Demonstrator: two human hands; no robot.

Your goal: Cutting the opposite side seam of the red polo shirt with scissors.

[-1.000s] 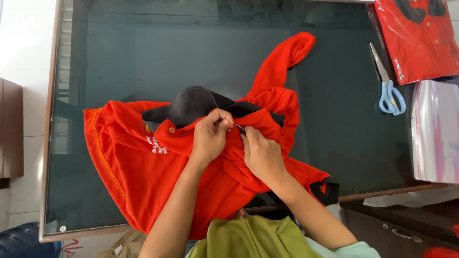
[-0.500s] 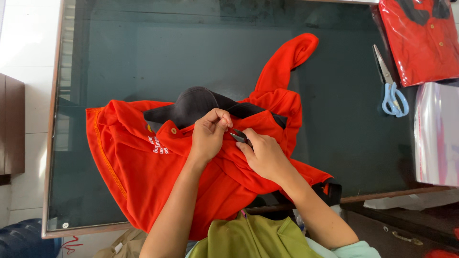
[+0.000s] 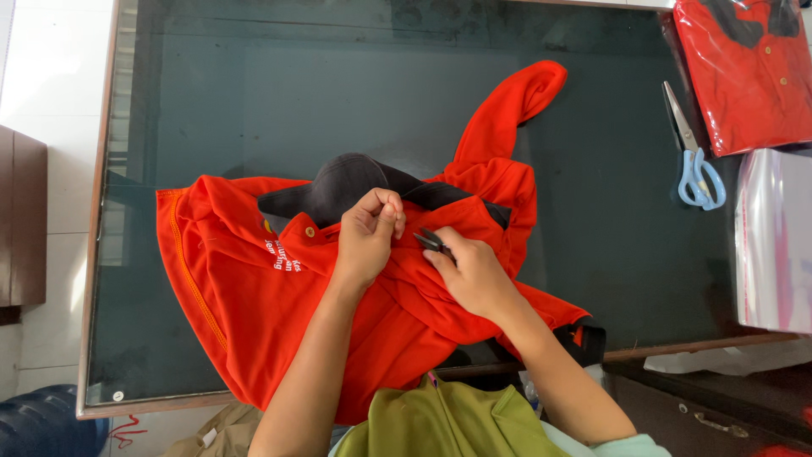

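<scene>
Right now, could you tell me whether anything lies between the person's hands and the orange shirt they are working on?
Nothing visible does. The left hand pinches the orange shirt near its dark collar, and the right hand rests on the fabric holding a small dark tool.

arms bare to the elbow | pale mint sleeve edge — right arm | olive-green garment [image 3: 448, 423] — lap

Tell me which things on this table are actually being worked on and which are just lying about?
In hand:
- orange shirt, pinched near its dark collar by the left hand
- small dark snips, held by the right hand

Lying about:
- blue-handled scissors
- bagged red shirt
- clear plastic bags
</scene>
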